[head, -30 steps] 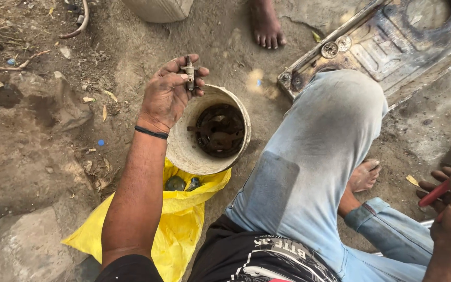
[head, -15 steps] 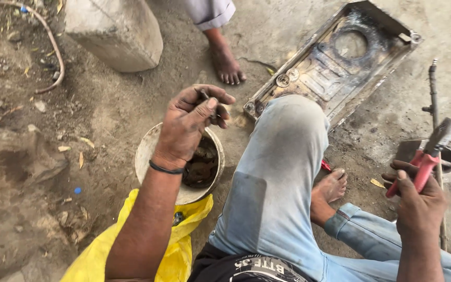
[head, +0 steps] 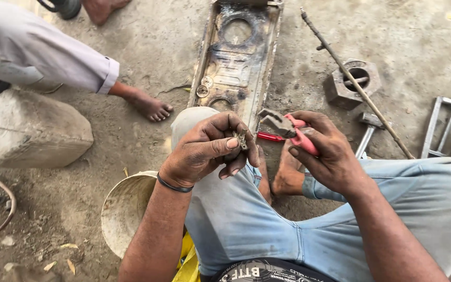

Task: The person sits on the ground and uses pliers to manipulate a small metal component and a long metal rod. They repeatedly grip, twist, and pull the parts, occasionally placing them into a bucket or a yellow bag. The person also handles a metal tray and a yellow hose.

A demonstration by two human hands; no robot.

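My left hand pinches a small metal part between thumb and fingers, above my raised knee in light blue jeans. My right hand grips red-handled pliers, their jaws pointing left toward the small part, a short gap away. Both hands meet in front of me over the dirt ground. A dark band sits on my left wrist.
A pale round bowl lies low left beside yellow cloth. A greasy metal cover plate lies ahead. A metal block, a long rod and tools lie right. Another person's bare foot and a stone are left.
My left hand lifted from the bowl with the small part and came over my knee. My right hand brought the pliers in from the right, close to the part.
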